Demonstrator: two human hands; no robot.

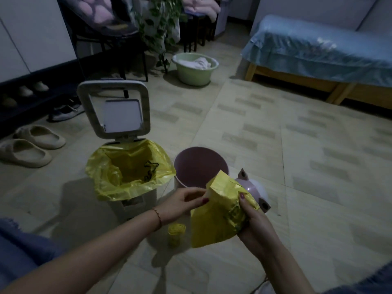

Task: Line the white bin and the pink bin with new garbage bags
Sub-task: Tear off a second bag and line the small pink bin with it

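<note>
on the dim tiled floor (pixel 275 145), white bin (pixel 131 200) at nine o'clock is lined; pink bin (pixel 199 166) bare; left hand (pixel 182 202) and right hand (pixel 252 219) both grip a folded yellow bag (pixel 220 213).

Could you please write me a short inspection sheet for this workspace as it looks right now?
Surface: tiled floor, dimly lit.
Job's things: white bin with lid raised, lined with a yellow bag; pink bin unlined; its pink lid beside it; a second yellow bag, folded, in the hands; bag roll on the floor.
Clutter: slippers, shoes, green basin holding cloth.
Grippers: left hand pinches the folded bag's edge; right hand grips its side.
Cables: nothing seen.
Surroundings: chair, plant, covered bed.
</note>
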